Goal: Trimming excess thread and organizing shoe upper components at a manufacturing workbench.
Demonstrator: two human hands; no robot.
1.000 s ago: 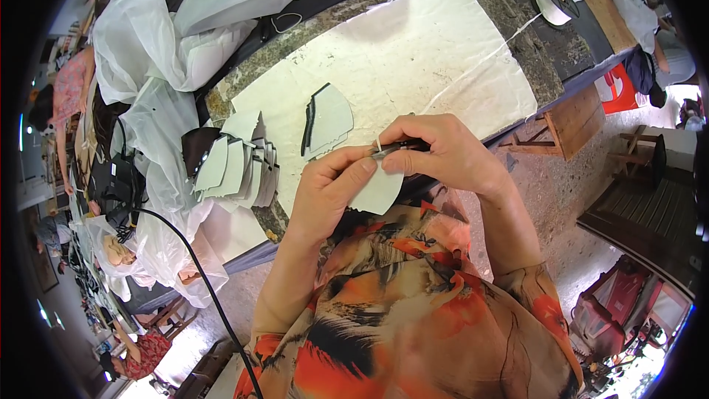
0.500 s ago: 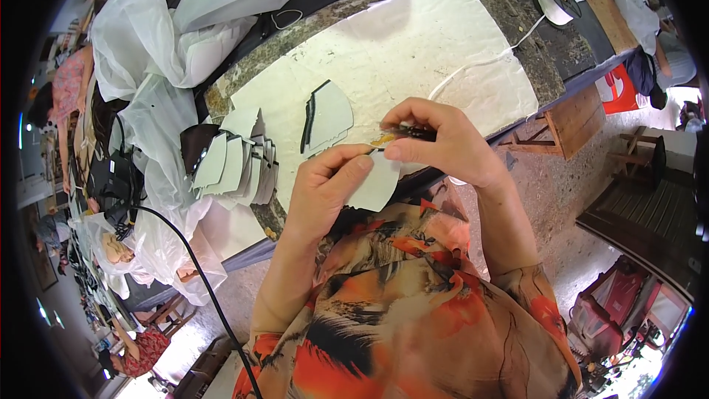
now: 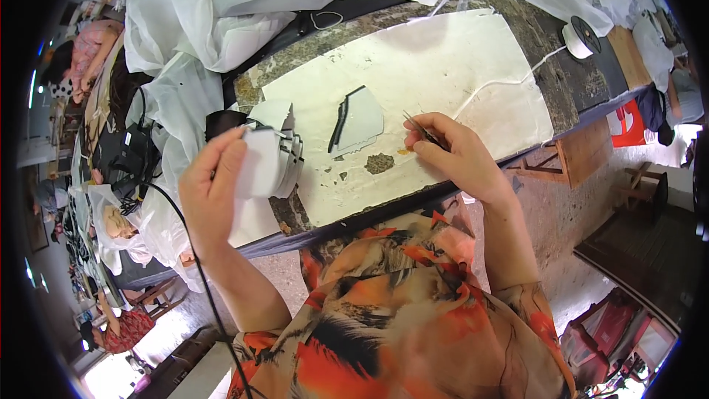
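Observation:
My left hand (image 3: 214, 185) is closed in a pinch on a pale grey, flat cut piece (image 3: 260, 162). It holds the piece at the near side of a fanned stack of similar dark-edged pieces (image 3: 290, 161), partly covering them. My right hand (image 3: 461, 155) grips a slim dark tool with a pointed metal tip (image 3: 419, 128), over the cream sheet (image 3: 473, 59). A small yellow bit (image 3: 404, 151) shows below its fingers. Between my hands a pale cut piece with a black edge strip (image 3: 360, 120) lies on the sheet.
A worn patch (image 3: 379, 163) marks the sheet's near part. White cord runs from a spool (image 3: 580, 37) at the far right. Plastic sheeting (image 3: 170, 15) is bunched along the far and left sides. A black cable (image 3: 193, 251) crosses at left. Other people (image 3: 92, 52) are at the left.
My left hand has moved left with the cut piece, away from my right hand to the stack. My right hand stays near the same place with its tool, whose tip now shows.

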